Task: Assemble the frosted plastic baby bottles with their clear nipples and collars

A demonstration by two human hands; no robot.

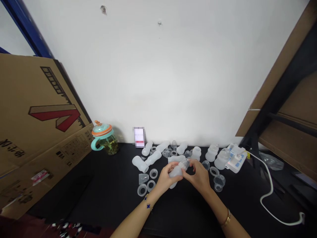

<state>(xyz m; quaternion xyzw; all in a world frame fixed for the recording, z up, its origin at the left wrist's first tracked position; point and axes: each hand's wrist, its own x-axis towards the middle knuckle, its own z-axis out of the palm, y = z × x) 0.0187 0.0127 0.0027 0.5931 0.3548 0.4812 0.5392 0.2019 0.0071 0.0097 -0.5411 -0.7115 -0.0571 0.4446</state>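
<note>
A translucent white baby bottle [176, 172] is tilted in front of me, its top pointing up and to the right. My left hand [166, 178] wraps round the bottle's body. At its upper end my right hand [198, 175] grips a clear nipple top [184, 163] between thumb and fingers. Part of the bottle is hidden behind my fingers. Left of my hands lie several ring collars [153, 173] and a clear cap [143, 178]. More bottle bodies [140, 164] lie behind them. To the right are a clear cap [219, 181] and two assembled bottles [212, 152].
A teapot-like glass jug [105, 138] with a turquoise lid stands at the back left. A lit phone [139, 137] leans on the wall. A white power strip [236, 158] with a cable [271, 185] lies at right. A large cardboard box [32, 132] borders the left side.
</note>
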